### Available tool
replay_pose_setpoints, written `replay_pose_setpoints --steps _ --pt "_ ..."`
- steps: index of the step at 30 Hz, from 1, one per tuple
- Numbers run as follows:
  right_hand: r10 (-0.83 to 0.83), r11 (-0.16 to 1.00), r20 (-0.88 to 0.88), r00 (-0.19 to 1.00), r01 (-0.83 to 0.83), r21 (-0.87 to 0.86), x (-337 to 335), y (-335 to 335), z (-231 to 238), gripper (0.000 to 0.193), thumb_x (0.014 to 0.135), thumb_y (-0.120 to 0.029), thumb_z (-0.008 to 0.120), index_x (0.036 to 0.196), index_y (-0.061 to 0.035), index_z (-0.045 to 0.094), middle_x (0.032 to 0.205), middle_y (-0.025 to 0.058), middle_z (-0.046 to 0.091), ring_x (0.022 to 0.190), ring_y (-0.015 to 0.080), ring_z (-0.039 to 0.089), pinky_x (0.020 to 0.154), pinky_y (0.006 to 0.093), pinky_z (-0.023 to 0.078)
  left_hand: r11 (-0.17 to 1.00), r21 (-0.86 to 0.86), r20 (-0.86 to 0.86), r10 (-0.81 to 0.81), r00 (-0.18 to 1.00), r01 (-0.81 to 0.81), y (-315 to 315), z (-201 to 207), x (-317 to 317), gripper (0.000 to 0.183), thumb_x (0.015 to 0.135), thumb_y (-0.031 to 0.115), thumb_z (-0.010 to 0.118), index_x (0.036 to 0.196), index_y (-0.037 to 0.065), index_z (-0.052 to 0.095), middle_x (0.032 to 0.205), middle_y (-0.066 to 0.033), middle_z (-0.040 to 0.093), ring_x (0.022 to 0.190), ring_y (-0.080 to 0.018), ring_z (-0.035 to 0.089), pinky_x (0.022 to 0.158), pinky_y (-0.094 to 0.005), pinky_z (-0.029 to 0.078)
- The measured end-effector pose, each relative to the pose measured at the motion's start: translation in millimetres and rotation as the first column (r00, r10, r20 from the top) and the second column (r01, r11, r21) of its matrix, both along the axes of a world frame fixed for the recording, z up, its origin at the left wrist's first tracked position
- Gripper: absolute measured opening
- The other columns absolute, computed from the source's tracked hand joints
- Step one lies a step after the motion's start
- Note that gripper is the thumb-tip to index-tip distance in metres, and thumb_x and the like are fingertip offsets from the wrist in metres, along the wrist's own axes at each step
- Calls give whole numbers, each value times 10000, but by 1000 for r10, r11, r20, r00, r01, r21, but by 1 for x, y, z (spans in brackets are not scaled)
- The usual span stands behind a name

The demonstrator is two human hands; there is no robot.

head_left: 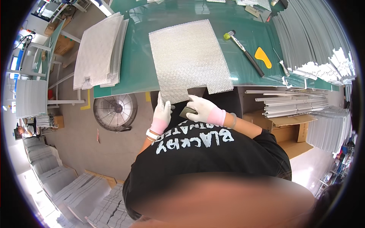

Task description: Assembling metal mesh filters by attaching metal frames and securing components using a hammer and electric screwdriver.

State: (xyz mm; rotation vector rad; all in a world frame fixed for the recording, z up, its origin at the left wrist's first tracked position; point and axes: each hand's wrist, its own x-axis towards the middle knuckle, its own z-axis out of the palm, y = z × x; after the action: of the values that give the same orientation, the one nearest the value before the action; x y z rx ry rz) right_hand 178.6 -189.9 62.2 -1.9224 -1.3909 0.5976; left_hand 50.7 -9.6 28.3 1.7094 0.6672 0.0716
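A silvery metal mesh sheet (190, 57) lies on the green-topped table (137, 76), its near end hanging over the edge. This near edge has a rectangular notch. At the sheet's near left corner, my left hand (162, 114), in a white glove with a pink cuff, grips the edge with one finger stretched along the side. My right hand (205, 109), gloved alike, is closed round a small dark grey-green block (187, 112). Its index finger reaches the sheet beside the notch. What my left fingers do under the sheet is hidden.
Mesh sheets (99, 53) are stacked at the table's left. To the right lie a mallet (247, 55), a yellow scraper (263, 57) and a screwdriver (282, 62), near a large pile of grey strips (308, 34). A floor fan (115, 110) and cardboard box (291, 135) stand below.
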Motion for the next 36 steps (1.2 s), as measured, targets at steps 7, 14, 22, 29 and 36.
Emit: replay_pose_setpoints --steps 7,14,22,29,36 --pt "69 995 -402 913 -94 -43 47 -45 82 269 863 -264 626 919 -7 680 863 171 689 830 274 684 799 349 523 992 -65 20 110 994 -108 28 8 -15 498 1005 267 492 1422 11 395 1120 -104 605 891 -127 605 758 -251 497" --pt "-350 605 -717 603 730 318 185 -36 5 314 960 -177 583 1217 3 576 1111 17 635 1020 130 588 932 278 448 968 199 6 156 988 -154 42 20 8 338 970 307 548 1107 0 594 908 -90 668 760 -177 644 666 -291 506" --pt "-384 633 -817 431 766 107 229 -12 8 343 933 -274 598 1196 -54 585 1169 33 595 1087 138 528 934 322 433 458 882 152 -53 987 -111 66 17 69 635 873 338 640 1331 -56 445 1206 -278 562 1133 -424 520 968 -478 418" --pt "-528 743 -655 540 667 -50 217 -3 20 387 914 -293 608 1216 -52 595 1104 13 631 1001 125 562 845 296 458 491 865 144 -55 988 -99 59 4 79 608 891 314 626 1342 -50 441 1252 -249 549 1222 -388 473 1068 -472 321" --pt "-525 838 -349 776 544 -52 207 5 36 409 921 -271 593 1185 40 621 1130 100 665 1049 169 588 947 290 429 450 893 56 -140 989 13 60 9 73 643 854 338 659 1355 -8 454 1342 -250 475 1267 -416 411 1085 -494 286"
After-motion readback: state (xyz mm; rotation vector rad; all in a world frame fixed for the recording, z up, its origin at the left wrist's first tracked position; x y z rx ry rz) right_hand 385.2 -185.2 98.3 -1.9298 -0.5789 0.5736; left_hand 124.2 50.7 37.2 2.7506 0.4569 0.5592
